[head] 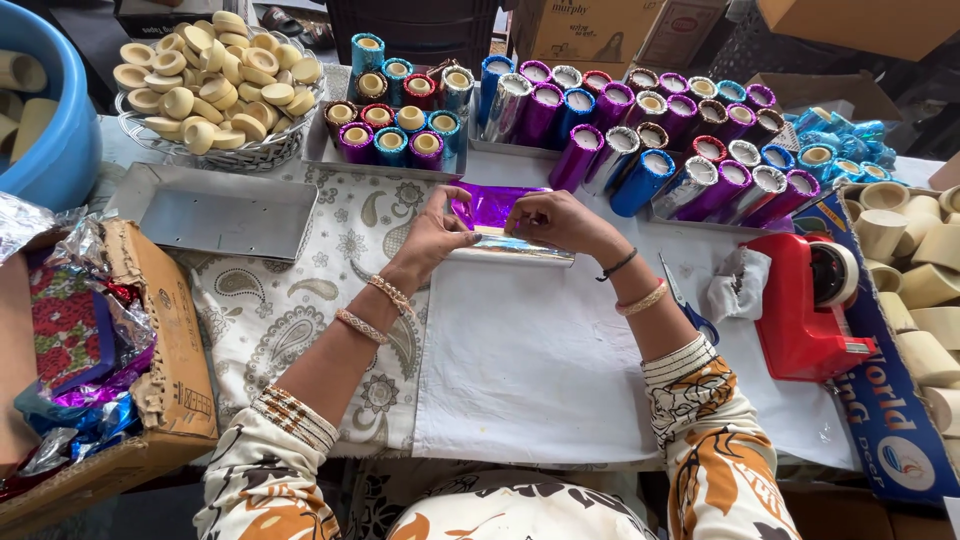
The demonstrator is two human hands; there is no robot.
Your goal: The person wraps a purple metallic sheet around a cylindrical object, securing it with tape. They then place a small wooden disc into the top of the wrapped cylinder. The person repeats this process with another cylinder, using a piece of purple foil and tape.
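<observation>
My left hand (pixel 432 235) and my right hand (pixel 558 222) both rest on a roll being wrapped in foil (pixel 512 248), silver below and shiny purple (pixel 487 205) above, lying across the white cloth (pixel 540 350). Fingers of both hands pinch the foil's edge at the middle of the roll. Bangles sit on both wrists. Behind the roll lie trays of foil-wrapped cylinders (pixel 640 150) in purple, blue, silver and red.
A red tape dispenser (pixel 805 300) and blue-handled scissors (pixel 688 300) lie right of my hands. An empty metal tray (pixel 215 210) is at the left, with a basket of bare cream discs (pixel 215 80) behind it. A cardboard box of foil scraps (pixel 100 340) sits at the left edge.
</observation>
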